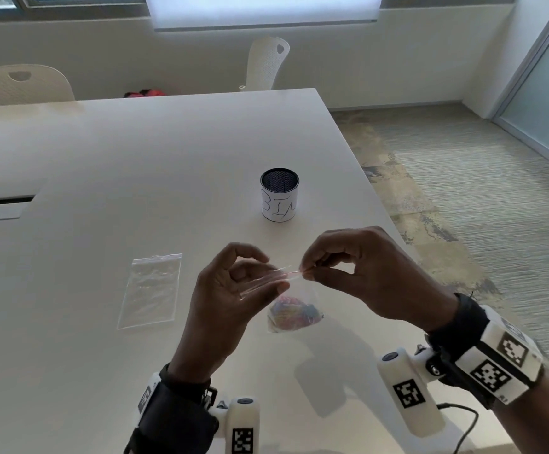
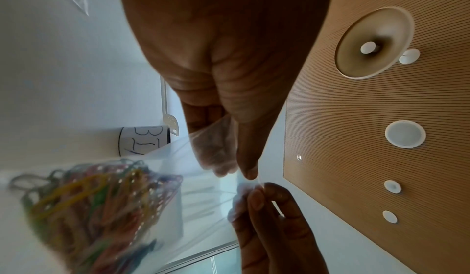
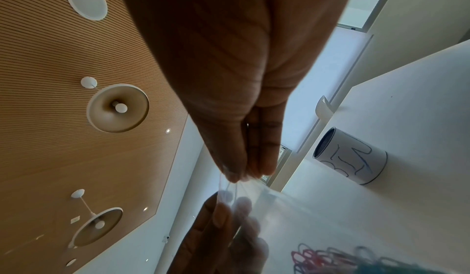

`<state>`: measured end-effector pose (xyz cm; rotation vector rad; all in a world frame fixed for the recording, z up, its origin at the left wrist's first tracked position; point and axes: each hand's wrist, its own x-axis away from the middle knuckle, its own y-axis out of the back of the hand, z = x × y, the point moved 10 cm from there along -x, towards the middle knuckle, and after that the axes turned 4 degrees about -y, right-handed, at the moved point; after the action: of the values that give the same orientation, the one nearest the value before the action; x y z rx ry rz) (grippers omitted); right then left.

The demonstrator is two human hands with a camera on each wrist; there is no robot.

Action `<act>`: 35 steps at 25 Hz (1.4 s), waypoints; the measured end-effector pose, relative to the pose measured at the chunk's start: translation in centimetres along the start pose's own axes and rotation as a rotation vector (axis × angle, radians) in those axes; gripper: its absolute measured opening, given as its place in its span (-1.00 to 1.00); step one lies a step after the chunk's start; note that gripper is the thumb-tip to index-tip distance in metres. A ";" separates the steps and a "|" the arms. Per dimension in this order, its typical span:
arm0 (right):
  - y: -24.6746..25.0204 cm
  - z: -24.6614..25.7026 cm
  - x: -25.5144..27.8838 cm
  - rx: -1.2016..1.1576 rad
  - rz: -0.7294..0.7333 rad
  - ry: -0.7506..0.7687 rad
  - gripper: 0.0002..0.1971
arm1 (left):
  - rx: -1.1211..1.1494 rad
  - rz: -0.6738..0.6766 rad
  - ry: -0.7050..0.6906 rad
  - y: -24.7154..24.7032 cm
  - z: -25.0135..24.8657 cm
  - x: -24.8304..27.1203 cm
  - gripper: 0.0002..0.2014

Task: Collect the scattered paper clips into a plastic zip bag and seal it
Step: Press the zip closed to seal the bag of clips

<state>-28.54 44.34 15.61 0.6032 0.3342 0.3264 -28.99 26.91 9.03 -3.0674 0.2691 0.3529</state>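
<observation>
A clear plastic zip bag [image 1: 296, 289] hangs above the white table [image 1: 135, 158], with a bunch of coloured paper clips [image 1: 294, 311] sagging in its bottom. My left hand [image 1: 274, 277] pinches the left part of the bag's top strip between thumb and fingers. My right hand [image 1: 307, 272] pinches the strip just to the right of it. The left wrist view has the left hand [image 2: 239, 173] on the plastic, the right hand [image 2: 264, 196] meeting it, and the paper clips [image 2: 96, 208] blurred. In the right wrist view the right hand [image 3: 240, 176] nips the strip above the left hand [image 3: 223, 224].
A second, empty zip bag [image 1: 151, 290] lies flat on the table to the left of my hands. A small round cup labelled BIN [image 1: 279, 195] stands behind them. The table's right edge [image 1: 381, 204] runs close to my right hand. Two white chairs stand at the far side.
</observation>
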 end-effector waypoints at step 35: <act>-3.4 -7.0 0.8 -0.138 -0.143 -0.169 -0.73 | -0.278 0.008 0.028 -1.3 4.3 -1.0 -0.95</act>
<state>-29.94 45.50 7.99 0.4651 0.1894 0.1577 -30.68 28.63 5.15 -3.3471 0.2535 0.3774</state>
